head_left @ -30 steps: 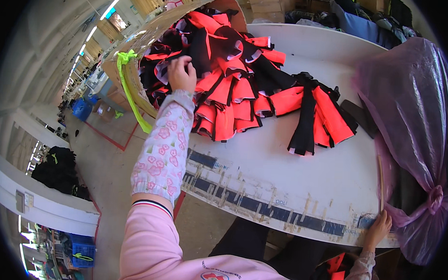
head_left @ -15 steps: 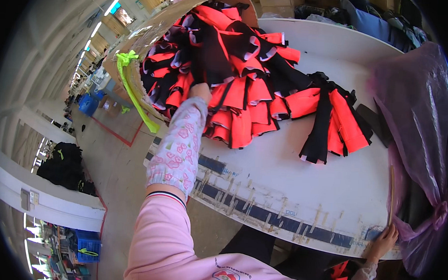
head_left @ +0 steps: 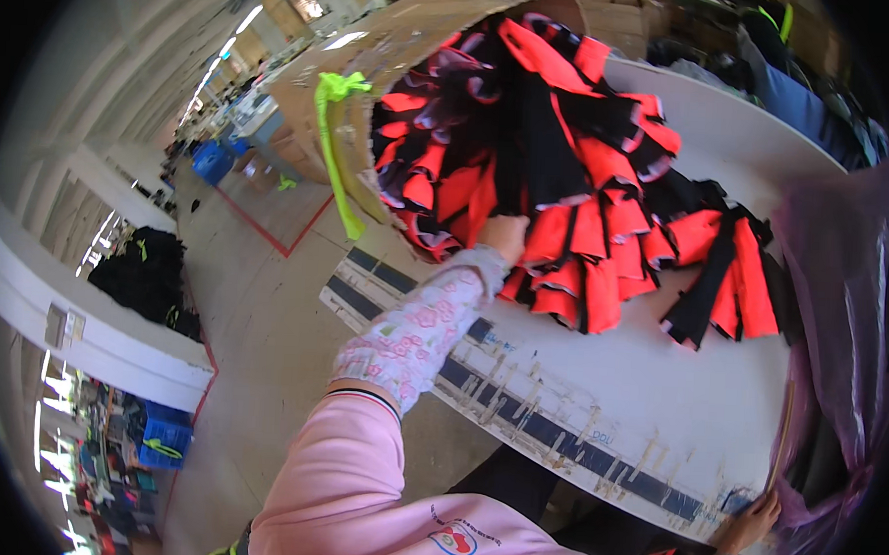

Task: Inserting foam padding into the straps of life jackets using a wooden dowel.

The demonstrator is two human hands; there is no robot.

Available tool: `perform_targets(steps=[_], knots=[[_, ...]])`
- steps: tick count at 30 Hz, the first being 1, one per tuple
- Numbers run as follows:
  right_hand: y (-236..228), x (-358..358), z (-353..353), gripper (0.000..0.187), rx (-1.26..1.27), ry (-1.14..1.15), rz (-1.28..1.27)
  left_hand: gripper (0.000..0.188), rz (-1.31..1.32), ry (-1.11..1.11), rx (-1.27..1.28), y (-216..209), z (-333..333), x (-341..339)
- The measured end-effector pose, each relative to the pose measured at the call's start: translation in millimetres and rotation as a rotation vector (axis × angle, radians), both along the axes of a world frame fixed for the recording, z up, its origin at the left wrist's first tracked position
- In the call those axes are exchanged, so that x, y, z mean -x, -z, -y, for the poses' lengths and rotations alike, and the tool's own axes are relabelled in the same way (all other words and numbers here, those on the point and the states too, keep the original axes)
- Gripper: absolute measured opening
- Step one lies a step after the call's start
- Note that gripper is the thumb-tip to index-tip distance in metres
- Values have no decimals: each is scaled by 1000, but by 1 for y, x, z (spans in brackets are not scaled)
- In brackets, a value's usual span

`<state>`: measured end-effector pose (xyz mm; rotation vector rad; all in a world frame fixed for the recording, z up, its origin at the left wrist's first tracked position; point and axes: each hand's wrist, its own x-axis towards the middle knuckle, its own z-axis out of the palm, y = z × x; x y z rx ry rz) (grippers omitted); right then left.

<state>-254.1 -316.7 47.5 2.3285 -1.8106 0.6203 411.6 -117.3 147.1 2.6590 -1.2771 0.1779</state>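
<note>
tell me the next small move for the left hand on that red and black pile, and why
Probably draw the gripped piece toward the table's near edge. The left hand sits on the lower edge of the red and black fabric pile, with bare tabletop below it.

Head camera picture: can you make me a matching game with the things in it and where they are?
Things:
1. left hand
2. right hand
3. green strap
4. purple bag

Places:
A. hanging on the cardboard box
B. at the table's near right corner
C. along the table's right side
D. on the red and black cloth pile

Pairs: 1-D, 2-B, 3-A, 4-C
</note>
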Motion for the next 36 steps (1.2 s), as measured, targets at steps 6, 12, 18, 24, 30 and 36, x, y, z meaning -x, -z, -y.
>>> perform_targets(steps=[6,12,18,24,30,36], knots=[[1,9,-6,27,-14,35,5,43,-44,90,-327,-60,0,27],[0,-1,-5,26,7,-26,42,42,894,47,295,-237,-42,-24],[7,6,-2,25,43,-12,50,52,279,-430,-361,-268,1,-89],[-5,1,-4,25,39,-12,51,29,434,-293,-466,-259,0,-75],[-1,-3,-7,26,25,25,62,31,431,-181,-499,-263,-10,-16],[16,-2,-6,26,-1,3,104,29,429,-117,-575,-259,-5,36]])
